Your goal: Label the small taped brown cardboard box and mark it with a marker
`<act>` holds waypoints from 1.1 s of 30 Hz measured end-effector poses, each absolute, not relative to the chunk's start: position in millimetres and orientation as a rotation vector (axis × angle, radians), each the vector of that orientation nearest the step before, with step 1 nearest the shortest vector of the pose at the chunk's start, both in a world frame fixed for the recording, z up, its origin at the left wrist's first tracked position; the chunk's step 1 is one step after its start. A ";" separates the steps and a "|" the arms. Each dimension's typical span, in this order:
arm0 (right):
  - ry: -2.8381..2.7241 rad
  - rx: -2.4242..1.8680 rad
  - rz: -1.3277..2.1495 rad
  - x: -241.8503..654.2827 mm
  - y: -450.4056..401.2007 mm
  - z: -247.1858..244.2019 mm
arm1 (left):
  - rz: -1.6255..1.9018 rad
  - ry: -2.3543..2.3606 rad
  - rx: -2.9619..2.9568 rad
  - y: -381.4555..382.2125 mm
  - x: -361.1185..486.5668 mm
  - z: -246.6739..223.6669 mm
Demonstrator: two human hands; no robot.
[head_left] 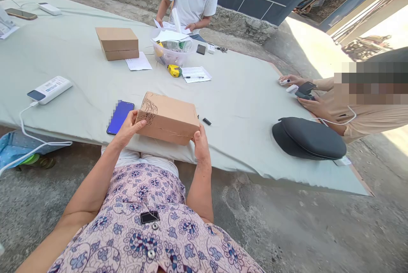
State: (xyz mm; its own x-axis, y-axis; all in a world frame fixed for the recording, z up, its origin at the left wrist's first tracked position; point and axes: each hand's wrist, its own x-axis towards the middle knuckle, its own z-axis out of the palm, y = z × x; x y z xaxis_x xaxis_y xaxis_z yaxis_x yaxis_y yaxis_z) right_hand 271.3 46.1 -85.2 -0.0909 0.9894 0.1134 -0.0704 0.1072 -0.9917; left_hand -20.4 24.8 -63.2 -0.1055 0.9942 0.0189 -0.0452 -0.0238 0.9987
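Note:
A brown cardboard box is held between my two hands at the table's near edge. Dark scribbled lines mark its left end, and a seam runs along its front side. My left hand grips the left end, thumb on the front face. My right hand is closed on the right front corner, its fingers partly hidden behind the box. A phone with a blue screen lies just left of the box, close to my left hand. To the right of the box is a small black cap.
A second cardboard box, a plastic basket, a yellow tape measure and a paper with a pen lie farther back. A white power bank is left, a black case right. Two other people sit at the table.

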 end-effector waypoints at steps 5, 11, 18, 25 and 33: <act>-1.176 -1.064 1.214 271.7 45.8 -85.7 | 1.258 1.188 1.145 24.8 -22.8 -64.2; -1.265 -1.026 1.226 271.7 46.6 -85.8 | 1.349 1.235 1.046 27.1 -23.0 -70.4; -1.302 -0.996 1.227 271.8 45.1 -83.0 | 1.405 1.203 1.038 27.9 -22.6 -73.5; -1.308 -0.947 1.254 271.8 44.8 -80.8 | 1.344 1.155 1.121 27.6 -21.6 -66.2; -1.211 -1.038 1.125 269.4 48.5 -89.3 | 1.284 1.182 1.280 22.6 -20.6 -63.7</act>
State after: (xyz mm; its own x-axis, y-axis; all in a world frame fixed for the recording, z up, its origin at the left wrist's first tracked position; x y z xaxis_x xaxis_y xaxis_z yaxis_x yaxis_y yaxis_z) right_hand 269.4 48.5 -89.3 0.0162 0.9877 0.1557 -0.0819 0.1565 -0.9843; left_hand -20.6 22.6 -63.7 -0.0139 0.9954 0.0946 0.0116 -0.0944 0.9955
